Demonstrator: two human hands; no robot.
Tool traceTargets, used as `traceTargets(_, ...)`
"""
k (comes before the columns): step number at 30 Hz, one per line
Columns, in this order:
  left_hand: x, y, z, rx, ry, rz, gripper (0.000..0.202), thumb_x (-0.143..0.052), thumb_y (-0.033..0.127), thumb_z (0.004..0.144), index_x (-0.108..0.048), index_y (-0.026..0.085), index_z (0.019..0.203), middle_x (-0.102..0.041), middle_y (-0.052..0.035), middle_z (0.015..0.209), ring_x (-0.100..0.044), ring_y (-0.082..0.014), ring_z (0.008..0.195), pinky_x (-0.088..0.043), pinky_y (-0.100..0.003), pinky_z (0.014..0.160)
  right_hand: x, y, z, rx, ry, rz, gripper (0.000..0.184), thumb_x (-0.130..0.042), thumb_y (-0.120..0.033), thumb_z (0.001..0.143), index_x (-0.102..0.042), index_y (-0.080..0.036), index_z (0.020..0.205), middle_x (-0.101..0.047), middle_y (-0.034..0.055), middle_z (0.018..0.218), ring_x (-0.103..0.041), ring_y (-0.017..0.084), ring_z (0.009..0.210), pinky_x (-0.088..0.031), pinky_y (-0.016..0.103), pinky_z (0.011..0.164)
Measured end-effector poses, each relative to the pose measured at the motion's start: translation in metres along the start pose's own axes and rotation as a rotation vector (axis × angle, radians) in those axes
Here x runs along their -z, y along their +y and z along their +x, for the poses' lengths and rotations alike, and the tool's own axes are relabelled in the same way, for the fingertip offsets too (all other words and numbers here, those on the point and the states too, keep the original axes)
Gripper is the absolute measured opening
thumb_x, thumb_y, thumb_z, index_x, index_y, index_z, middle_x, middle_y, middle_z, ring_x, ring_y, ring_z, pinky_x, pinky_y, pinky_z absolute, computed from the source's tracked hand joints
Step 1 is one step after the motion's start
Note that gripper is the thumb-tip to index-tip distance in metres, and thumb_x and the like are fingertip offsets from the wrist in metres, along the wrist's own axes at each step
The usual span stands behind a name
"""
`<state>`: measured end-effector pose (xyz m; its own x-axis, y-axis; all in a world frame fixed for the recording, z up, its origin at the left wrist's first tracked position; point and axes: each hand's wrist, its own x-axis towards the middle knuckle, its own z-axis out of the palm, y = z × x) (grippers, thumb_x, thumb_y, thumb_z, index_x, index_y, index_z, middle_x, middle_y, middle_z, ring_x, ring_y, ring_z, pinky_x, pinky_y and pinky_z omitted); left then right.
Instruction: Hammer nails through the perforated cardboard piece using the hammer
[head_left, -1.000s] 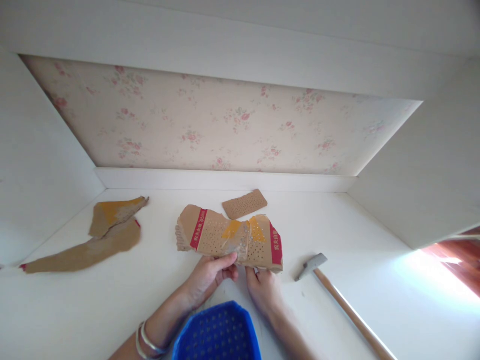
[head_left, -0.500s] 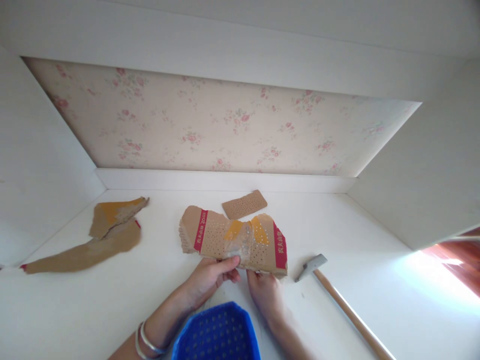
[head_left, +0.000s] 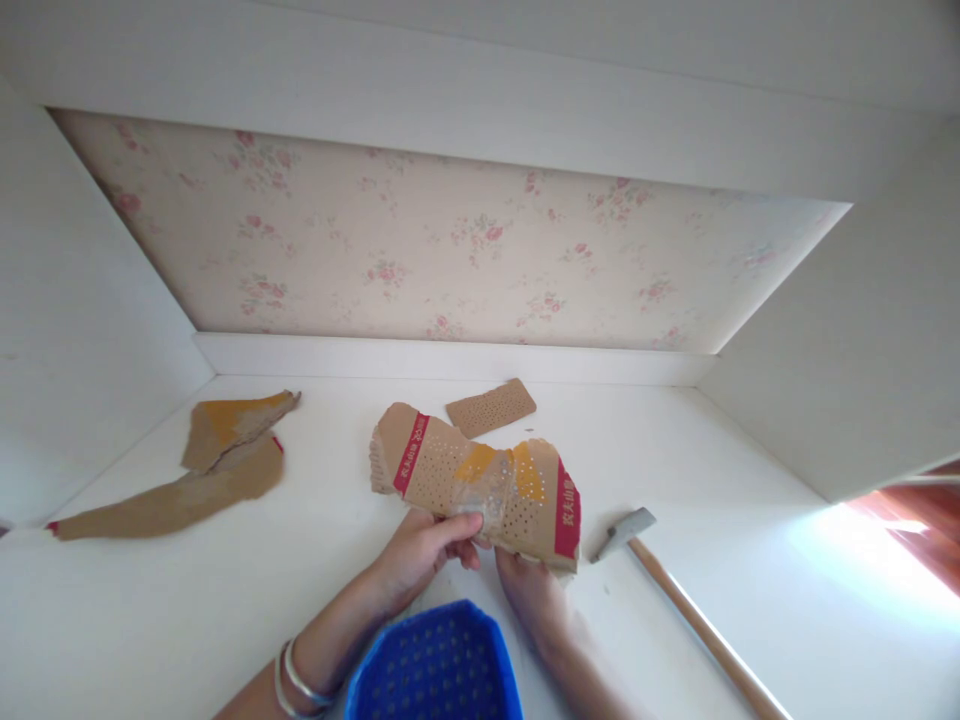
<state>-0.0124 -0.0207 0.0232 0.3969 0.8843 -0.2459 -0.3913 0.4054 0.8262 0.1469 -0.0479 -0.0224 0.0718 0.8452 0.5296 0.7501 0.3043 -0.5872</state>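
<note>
A torn piece of brown cardboard (head_left: 450, 465) with red bands, yellow patches and many small punched holes is held just above the white tabletop (head_left: 112, 600). My left hand (head_left: 420, 555) pinches its near edge at the middle, thumb on top. My right hand (head_left: 534, 595) grips the near edge under the cardboard's right part, fingers mostly hidden beneath it. A metal bracelet sits on my left wrist. A blue perforated plastic basket (head_left: 435, 665) stands right in front of me between my forearms.
A hammer (head_left: 679, 605) with a wooden handle lies to the right of the cardboard. A small perforated cardboard scrap (head_left: 491, 407) lies behind it. Torn cardboard strips (head_left: 180, 480) lie at the left. White side walls and floral wallpaper enclose the surface.
The cardboard has shifted slightly to the right and tilted, its right end dropping toward my right hand. Both hands keep their grip.
</note>
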Motion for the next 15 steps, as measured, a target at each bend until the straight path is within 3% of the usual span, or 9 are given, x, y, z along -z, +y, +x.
traceTargets(7,-0.0017,-0.0020,0.0003,0.023,0.063,0.056,0.034,-0.081,0.041,0.066,-0.072,0.008,0.070,-0.072,-0.0108,0.059,-0.061,-0.0137,0.044,-0.046,-0.024,0.049,-0.0070,0.0069,-0.0028,-0.007,0.048,-0.003,0.020,-0.050,-0.035,0.088,-0.068,-0.030,0.094,-0.074,0.0055,0.082,-0.070,0.026,0.088,-0.058,0.037,0.074)
traceTargets(15,0.0024,-0.0058,0.0016,0.041,0.065,0.067,0.033,-0.080,0.040,0.068,-0.072,0.007,0.068,-0.071,-0.0119,0.058,-0.062,-0.0145,0.043,-0.046,-0.024,0.047,-0.0038,0.0074,0.0005,-0.007,0.075,0.006,0.028,-0.043,-0.032,0.088,-0.065,-0.027,0.105,-0.075,0.0054,0.082,-0.070,0.027,0.076,-0.058,0.036,0.061)
